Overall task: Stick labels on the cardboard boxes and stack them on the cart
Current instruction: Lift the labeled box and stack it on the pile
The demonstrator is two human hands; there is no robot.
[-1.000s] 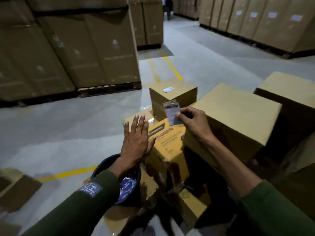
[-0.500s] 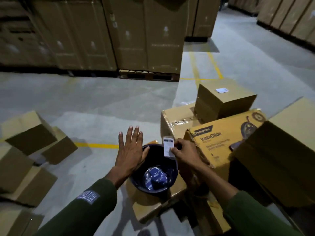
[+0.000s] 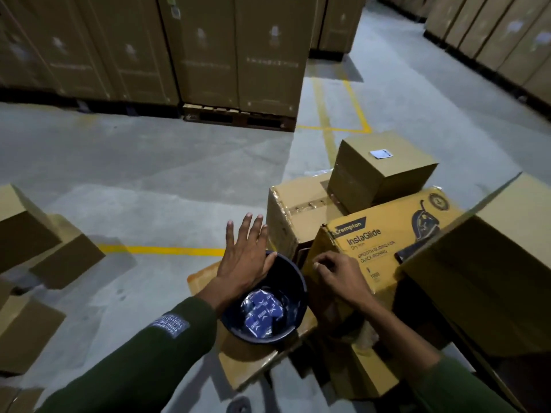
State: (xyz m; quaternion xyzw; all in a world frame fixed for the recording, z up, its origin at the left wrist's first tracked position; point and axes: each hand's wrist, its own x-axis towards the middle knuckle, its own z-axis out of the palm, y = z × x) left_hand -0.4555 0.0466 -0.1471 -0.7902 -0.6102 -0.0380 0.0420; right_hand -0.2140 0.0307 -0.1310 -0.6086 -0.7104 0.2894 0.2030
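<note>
Where the right hand [image 3: 337,278] presses, yellow printed InstaGlide box [image 3: 384,248], tilted.

Dim warehouse light from overhead; concrete floor [image 3: 155,180] shows a brighter patch mid-frame. Deep shadows between boxes lower right. Wide-angle bending at edges, soft blur on far stacked cartons [image 3: 208,49].

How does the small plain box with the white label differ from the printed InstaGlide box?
The small plain box is unprinted and carries a white label on top; the InstaGlide box has printed text and an iron picture. The small one sits untouched; the right hand presses the InstaGlide box's near side. Both are brown cardboard.
</note>
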